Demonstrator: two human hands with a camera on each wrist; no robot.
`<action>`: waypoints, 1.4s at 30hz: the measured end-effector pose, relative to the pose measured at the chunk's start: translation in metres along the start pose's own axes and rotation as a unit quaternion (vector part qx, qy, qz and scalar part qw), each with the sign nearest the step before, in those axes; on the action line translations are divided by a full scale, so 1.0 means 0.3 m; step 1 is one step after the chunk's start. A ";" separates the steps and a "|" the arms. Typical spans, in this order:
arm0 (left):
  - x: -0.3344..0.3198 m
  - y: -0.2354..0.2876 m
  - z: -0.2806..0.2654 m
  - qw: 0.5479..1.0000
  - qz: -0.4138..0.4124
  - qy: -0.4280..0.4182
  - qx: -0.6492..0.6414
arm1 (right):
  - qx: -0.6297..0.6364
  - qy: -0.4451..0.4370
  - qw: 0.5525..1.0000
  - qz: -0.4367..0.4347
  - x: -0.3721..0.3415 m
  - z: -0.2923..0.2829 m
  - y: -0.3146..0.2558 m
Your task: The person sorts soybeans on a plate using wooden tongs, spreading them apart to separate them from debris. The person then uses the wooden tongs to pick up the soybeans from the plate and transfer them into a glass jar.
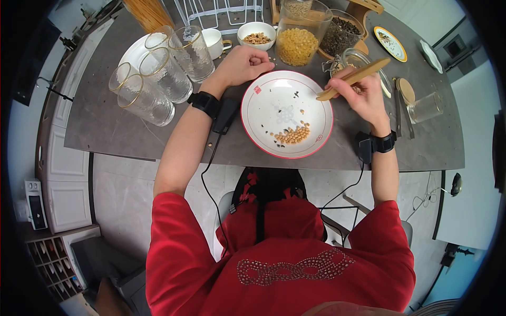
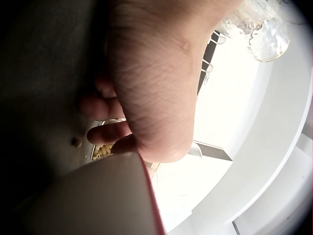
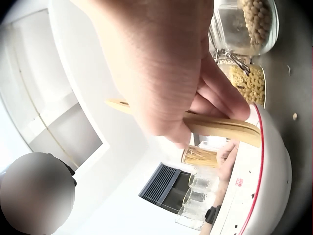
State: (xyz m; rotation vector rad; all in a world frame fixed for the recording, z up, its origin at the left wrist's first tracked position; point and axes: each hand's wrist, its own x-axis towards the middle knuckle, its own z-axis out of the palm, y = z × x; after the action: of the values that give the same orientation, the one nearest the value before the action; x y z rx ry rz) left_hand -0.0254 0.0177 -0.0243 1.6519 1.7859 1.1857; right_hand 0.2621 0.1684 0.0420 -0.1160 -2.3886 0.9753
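Observation:
A white plate with a red rim (image 1: 287, 154) holds soybeans (image 1: 294, 135) at its near side and dark flakes scattered over its surface. My right hand (image 1: 363, 95) grips wooden tongs (image 1: 363, 72), whose tips are over the plate's upper right rim; the right wrist view shows the tongs (image 3: 220, 128) by the rim with nothing visible between their tips. Beside the plate's upper left edge, my left hand (image 1: 245, 64) rests with fingers loosely curled and holds nothing. In the left wrist view, the left hand (image 2: 151, 93) is next to the plate's side (image 2: 98, 196).
Several gold-rimmed glasses (image 1: 163, 79) stand at left. Behind the plate are a bowl of nuts or beans (image 1: 256, 31), a white cup (image 1: 212, 43) and a pasta jar (image 1: 298, 45). At right are an open clip jar (image 1: 356, 57), a dark-filled jar (image 1: 341, 37) and a small glass (image 1: 426, 108).

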 end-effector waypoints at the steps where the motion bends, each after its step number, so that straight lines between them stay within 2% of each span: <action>1: -0.001 0.002 0.000 1.000 0.000 -0.001 0.006 | 0.060 0.029 0.998 0.012 0.000 -0.002 0.003; 2: 0.001 0.006 0.000 1.000 0.000 -0.002 0.012 | 0.059 0.029 0.998 0.012 0.001 -0.005 0.000; 4: 0.002 0.002 0.004 1.000 0.003 0.002 0.013 | -0.038 -0.045 0.997 -0.052 0.004 -0.010 -0.010; 7: 0.001 -0.002 0.004 1.000 0.004 0.004 0.011 | -0.057 -0.090 0.991 -0.086 0.005 0.021 -0.039; 10: 0.003 0.001 0.002 1.000 0.005 0.004 0.013 | -0.030 -0.109 0.992 -0.063 0.000 0.049 -0.050; 16: 0.005 0.007 0.001 1.000 0.001 0.006 0.016 | -0.096 -0.101 0.990 -0.026 0.008 0.045 -0.047; 20: 0.005 -0.005 0.003 1.000 -0.002 0.001 0.019 | -0.051 -0.074 0.995 -0.045 0.001 0.053 -0.033; 26: 0.003 0.001 0.000 1.000 0.000 0.003 0.025 | -0.010 -0.098 0.993 -0.065 0.002 0.070 -0.038; 31: 0.006 0.004 0.005 1.000 0.008 0.012 0.017 | -0.078 -0.110 0.990 -0.039 0.008 0.061 -0.052; 35: 0.004 -0.001 -0.001 0.999 0.000 0.002 0.033 | -0.117 -0.090 0.987 -0.066 0.007 0.046 -0.047; 38: 0.004 -0.006 0.013 1.000 0.010 0.026 -0.004 | -0.057 0.107 0.992 -0.026 0.008 -0.006 -0.025; 39: 0.010 -0.004 0.007 1.000 0.012 0.026 -0.003 | 0.008 0.183 0.983 -0.019 0.015 -0.024 -0.006; 41: 0.008 -0.009 0.010 1.000 0.011 0.021 0.010 | -0.028 0.301 0.953 -0.025 0.017 -0.086 0.041; 42: 0.003 -0.011 0.015 1.000 0.009 0.019 0.008 | -0.028 0.329 0.943 -0.026 0.022 -0.108 0.042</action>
State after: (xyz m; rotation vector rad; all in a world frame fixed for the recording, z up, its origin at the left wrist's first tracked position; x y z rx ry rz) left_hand -0.0239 0.0203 -0.0292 1.6676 1.8110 1.2209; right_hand 0.2718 0.1995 0.0554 -0.3403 -1.7883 0.6974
